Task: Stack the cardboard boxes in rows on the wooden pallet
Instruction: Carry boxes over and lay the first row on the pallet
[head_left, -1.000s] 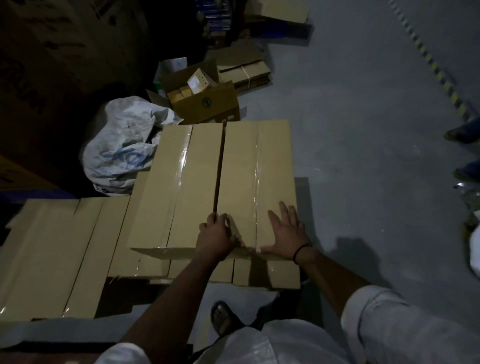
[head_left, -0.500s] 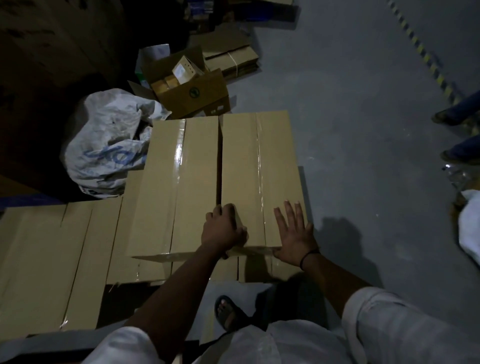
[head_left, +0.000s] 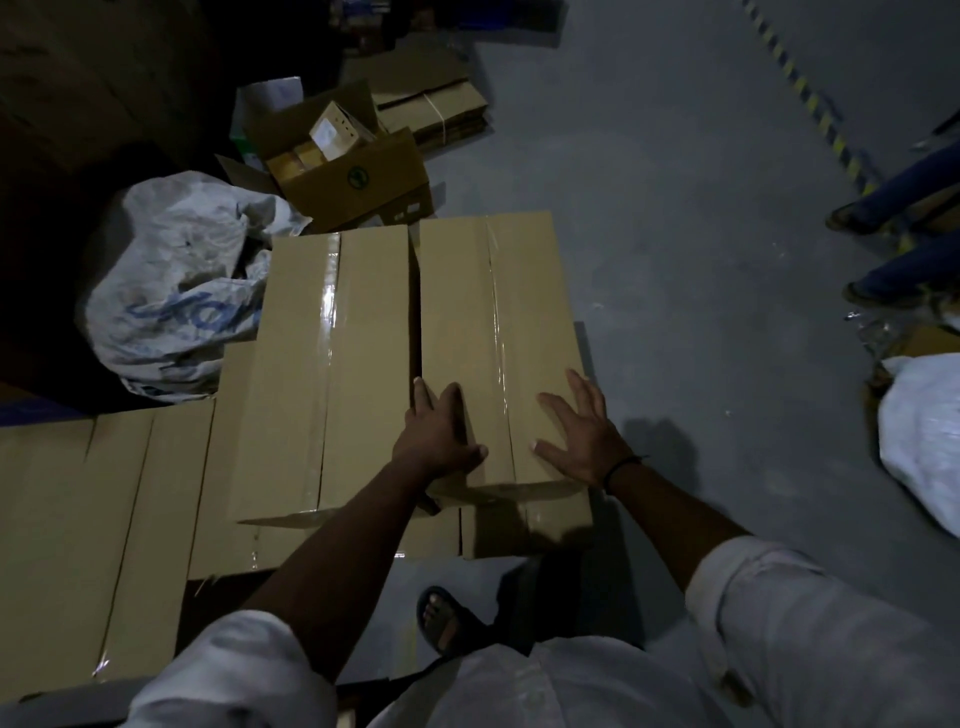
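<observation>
Shift in top row.
Up-frame slide of right-side box (head_left: 498, 322) past neighbour box (head_left: 332, 364); left hand (head_left: 441, 434) uncurled along its edge, right hand (head_left: 582, 431) spread flat on top. Needs squaring.

floor (head_left: 675, 218): grey concrete | hazard stripe (head_left: 810, 98): yellow-black, far right | white sack (head_left: 171, 280): left | light: dim
</observation>
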